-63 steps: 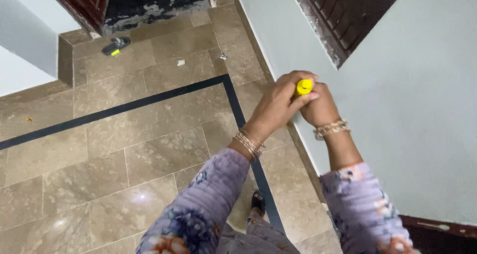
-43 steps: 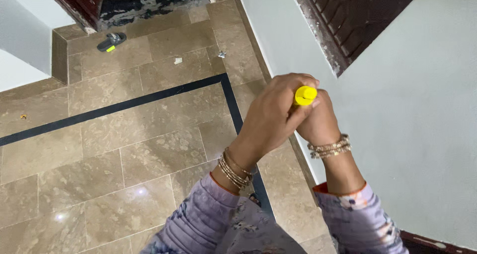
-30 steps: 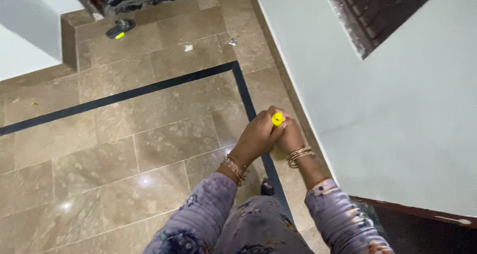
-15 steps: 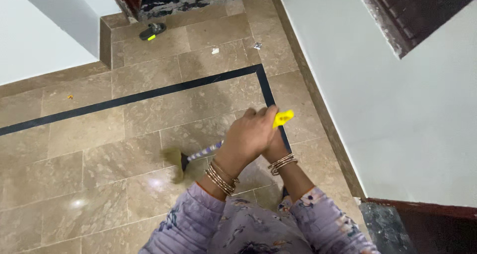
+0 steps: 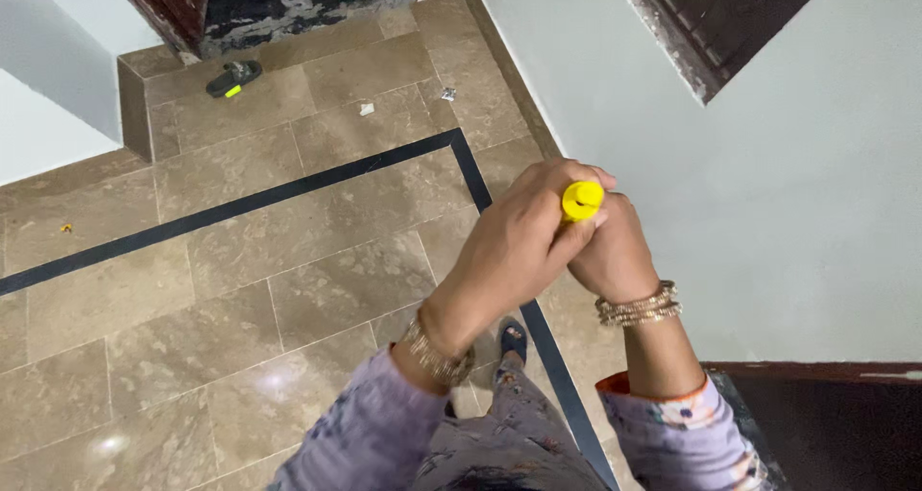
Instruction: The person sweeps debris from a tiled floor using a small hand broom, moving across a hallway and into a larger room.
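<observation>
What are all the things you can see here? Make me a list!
Handle end: one, yellow, gripped between both hands.
Slipper: one, dark with a yellow mark, far floor by the doorway.
Paper scraps: two, pale, on far tiles.
Border stripe: one, black, across the floor.
Floor tiles: many, glossy beige.
Wall: pale, right side.
Bangles: several, gold, both wrists.
Left hand: closed on the handle.
Right hand: closed on the handle.

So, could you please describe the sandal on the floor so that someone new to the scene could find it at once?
Start at the dark doorway at the top of the view. On the tan floor tiles just before it, by the wall corner, lies the dark sandal. Its yellow-green patch sets it apart from the two small pale scraps to its right.
</observation>
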